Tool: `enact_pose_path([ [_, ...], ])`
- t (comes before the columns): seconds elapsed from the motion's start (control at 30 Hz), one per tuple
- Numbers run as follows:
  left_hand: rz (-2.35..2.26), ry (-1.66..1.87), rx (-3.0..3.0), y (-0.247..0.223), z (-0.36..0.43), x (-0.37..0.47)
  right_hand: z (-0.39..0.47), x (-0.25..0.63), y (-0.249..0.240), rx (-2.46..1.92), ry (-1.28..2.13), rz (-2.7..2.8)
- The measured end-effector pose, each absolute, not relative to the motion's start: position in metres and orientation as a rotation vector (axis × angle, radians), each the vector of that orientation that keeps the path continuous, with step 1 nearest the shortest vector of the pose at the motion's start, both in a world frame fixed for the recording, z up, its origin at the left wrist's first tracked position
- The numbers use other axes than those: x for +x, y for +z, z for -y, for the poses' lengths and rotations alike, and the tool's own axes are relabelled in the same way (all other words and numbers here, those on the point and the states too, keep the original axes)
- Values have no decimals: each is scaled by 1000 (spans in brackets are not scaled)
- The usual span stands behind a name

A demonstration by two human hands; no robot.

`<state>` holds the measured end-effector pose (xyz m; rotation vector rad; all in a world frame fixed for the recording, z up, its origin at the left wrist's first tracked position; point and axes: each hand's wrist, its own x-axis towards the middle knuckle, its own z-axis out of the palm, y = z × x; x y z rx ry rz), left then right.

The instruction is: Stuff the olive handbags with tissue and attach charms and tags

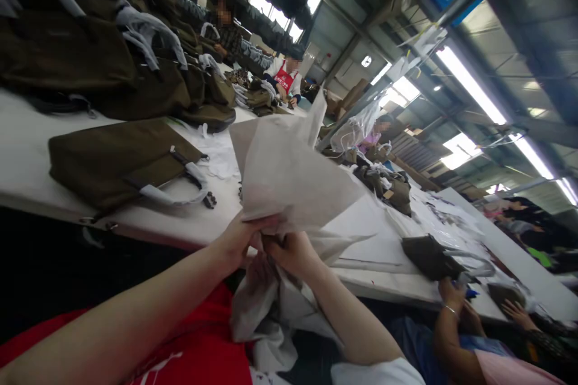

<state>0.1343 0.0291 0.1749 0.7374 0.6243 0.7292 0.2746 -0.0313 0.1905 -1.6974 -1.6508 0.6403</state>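
In front of my chest, thin white-grey wrapping paper (293, 171) is gathered between my two hands. Its upper part fans out stiffly above the fingers, and a crumpled lower part hangs over my red apron. My left hand (246, 240) is closed on the paper from the left. Close beside it, my right hand (293, 252) grips the same bunch, with the thumb bent inward. Something dark shows between the hands, too small to make out. To the left, a dark olive handbag (121, 159) lies on its side, its handles wrapped in white.
The white table (27, 150) stretches away diagonally. More olive bags (153, 87) with wrapped handles are heaped at the back left. Another bag (428, 255) is under a co-worker's hands (454, 298) at right. A person in a red apron (284, 79) works across the table.
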Motion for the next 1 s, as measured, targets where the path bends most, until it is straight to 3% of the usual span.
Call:
enact_pose_path([
  [0.17, -603, 1058, 583, 171, -37, 99, 22, 210, 149, -1438, 783, 1216],
  [0.37, -714, 1149, 879, 160, -48, 78, 18, 187, 126, -1266, 1363, 1161],
  [0.47, -698, 1147, 1066, 150, -54, 71, 15, 183, 125, -1398, 1256, 1179],
  [0.6, -548, 831, 1496, 130, -77, 39, 6, 207, 135, -1559, 984, 1247],
  [0.77, -1675, 514, 2209, 103, -146, -27, 11, 254, 154, -1635, 904, 1219],
  [1.0, -1855, 340, 2240, 90, -205, -76, 27, 261, 159, -1736, 880, 1172],
])
